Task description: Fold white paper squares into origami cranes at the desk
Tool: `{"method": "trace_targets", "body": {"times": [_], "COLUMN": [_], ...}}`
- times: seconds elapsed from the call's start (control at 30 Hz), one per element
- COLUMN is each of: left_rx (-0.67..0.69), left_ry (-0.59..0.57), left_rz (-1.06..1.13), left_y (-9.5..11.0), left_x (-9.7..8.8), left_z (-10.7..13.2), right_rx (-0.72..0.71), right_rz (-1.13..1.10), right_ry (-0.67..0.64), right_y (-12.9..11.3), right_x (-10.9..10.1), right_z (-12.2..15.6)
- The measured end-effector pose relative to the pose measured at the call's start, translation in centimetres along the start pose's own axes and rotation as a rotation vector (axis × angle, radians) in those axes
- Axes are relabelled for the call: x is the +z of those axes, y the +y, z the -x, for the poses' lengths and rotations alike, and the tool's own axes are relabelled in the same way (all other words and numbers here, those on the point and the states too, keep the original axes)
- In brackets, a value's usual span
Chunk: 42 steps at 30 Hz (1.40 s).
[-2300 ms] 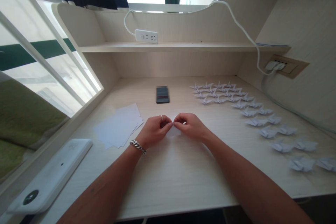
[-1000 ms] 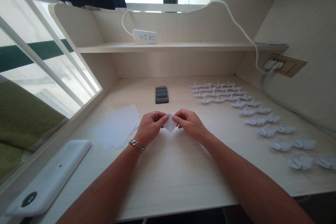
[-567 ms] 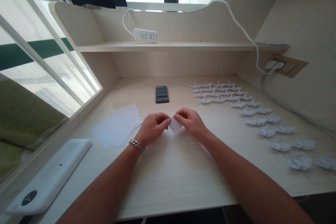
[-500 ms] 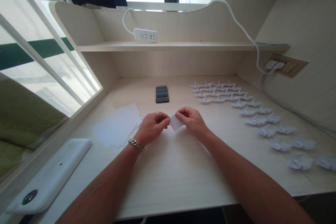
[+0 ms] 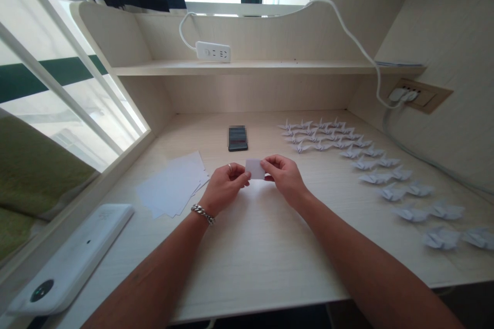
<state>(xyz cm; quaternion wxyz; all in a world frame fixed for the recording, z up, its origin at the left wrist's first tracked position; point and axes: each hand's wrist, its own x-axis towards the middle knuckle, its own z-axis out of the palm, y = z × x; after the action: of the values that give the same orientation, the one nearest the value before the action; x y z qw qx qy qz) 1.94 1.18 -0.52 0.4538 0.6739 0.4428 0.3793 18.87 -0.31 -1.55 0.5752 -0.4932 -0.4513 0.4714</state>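
Note:
A small folded piece of white paper (image 5: 254, 168) is held just above the pale wooden desk (image 5: 247, 267) between both hands. My left hand (image 5: 225, 187), with a ring and a chain bracelet at the wrist, pinches its left edge. My right hand (image 5: 284, 177) pinches its right edge with thumb and fingers. A loose stack of white paper sheets (image 5: 172, 186) lies to the left of my left hand. Several folded paper cranes (image 5: 358, 157) lie in rows on the right side of the desk.
A dark phone (image 5: 237, 138) lies flat behind the hands. A white flat device (image 5: 73, 259) sits at the front left edge. On the shelf is a white power strip (image 5: 213, 52); its cable runs to a wall socket (image 5: 419, 95) on the right.
The folded paper was pressed on the desk under both hands. It has since been lifted and turned between the fingers, and now shows as a small flat rectangle.

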Motion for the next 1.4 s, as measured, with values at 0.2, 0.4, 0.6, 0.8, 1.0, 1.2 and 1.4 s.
{"method": "trace_targets", "body": {"times": [0.2,0.4,0.6,0.8,1.0,1.2,1.4], "left_rx": [-0.005,0.016,0.022,-0.038,-0.023,-0.005,-0.005], "left_ry": [0.006,-0.011,-0.034,-0.044,-0.008,-0.043,-0.067], "left_rz": [0.011,-0.017,-0.02,0.137,0.141,0.065,0.052], "left_y": [0.1,0.7,0.7,0.6,1.0,1.0,1.0], "left_x": [-0.8,-0.8,-1.2,-1.4,-1.5,-1.5,-1.6], "left_z": [-0.1,0.1,0.2,0.1,0.1,0.2,0.3], "right_rx": [0.035,0.023,0.003,-0.025,-0.024,-0.028,-0.052], "right_rz": [0.166,0.151,0.146,0.145,0.146,0.164,0.131], "right_ry": [-0.254,-0.27,-0.298,-0.283,-0.284,-0.294,-0.291], "right_y": [-0.2,-0.3,-0.3,-0.1,-0.2,-0.4,-0.3], "right_x": [-0.5,-0.5,-0.4,-0.4,-0.3,-0.3,-0.2], "right_z": [0.1,0.4,0.6,0.4,0.5,0.7,0.7]}}
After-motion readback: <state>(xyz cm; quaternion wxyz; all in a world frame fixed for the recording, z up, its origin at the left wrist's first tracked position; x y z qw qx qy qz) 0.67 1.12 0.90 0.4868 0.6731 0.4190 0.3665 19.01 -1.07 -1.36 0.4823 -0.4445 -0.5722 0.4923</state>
